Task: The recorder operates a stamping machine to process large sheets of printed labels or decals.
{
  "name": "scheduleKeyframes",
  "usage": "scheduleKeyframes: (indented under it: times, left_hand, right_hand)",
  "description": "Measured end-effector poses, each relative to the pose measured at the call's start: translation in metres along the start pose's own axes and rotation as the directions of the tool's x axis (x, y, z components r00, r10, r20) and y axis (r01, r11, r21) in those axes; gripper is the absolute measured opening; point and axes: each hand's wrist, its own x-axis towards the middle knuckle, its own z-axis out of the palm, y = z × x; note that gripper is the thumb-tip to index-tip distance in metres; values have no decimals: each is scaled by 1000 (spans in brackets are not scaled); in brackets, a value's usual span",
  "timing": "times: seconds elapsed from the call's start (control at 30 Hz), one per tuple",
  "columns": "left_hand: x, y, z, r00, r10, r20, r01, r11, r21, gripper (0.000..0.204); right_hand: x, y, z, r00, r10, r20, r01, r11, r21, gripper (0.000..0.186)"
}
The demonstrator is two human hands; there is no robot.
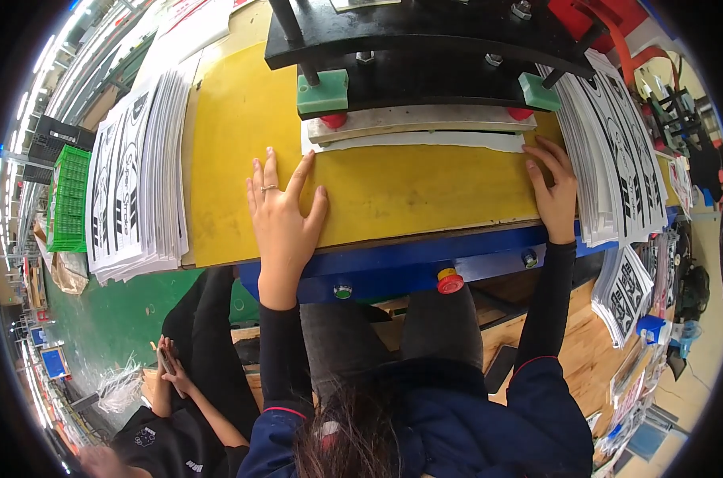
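My left hand (282, 215) lies on the yellow mat (425, 191) with its fingers spread, the index fingertip at the left corner of a white sheet (417, 144). At the sheet's right end is my right hand (556, 191), fingers bent and apart, with a fingertip by the corner. Only a narrow front strip of the sheet shows. The rest lies hidden beneath a pale metal bar (425, 124) under the black press head (433, 84). Neither hand grips anything.
Stacks of printed sheets stand on the left (142, 175) and right (612, 159). Along the blue front panel (393, 269) sit a red stop button (450, 280) and two green buttons. Another person's hands (170, 368) show at lower left, near a green crate (69, 199).
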Motion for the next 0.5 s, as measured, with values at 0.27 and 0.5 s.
scheduleKeyframes:
  times: [0.27, 0.5]
  left_hand:
    - [0, 1, -3, 1000, -14, -2, 14, 1000, 8, 45]
    - [-1, 2, -5, 1000, -13, -5, 13, 1000, -5, 45]
  right_hand:
    - [1, 1, 2, 1000, 2, -15, -2, 1000, -6, 24]
    - [0, -1, 1, 1000, -2, -16, 2, 1000, -17, 24]
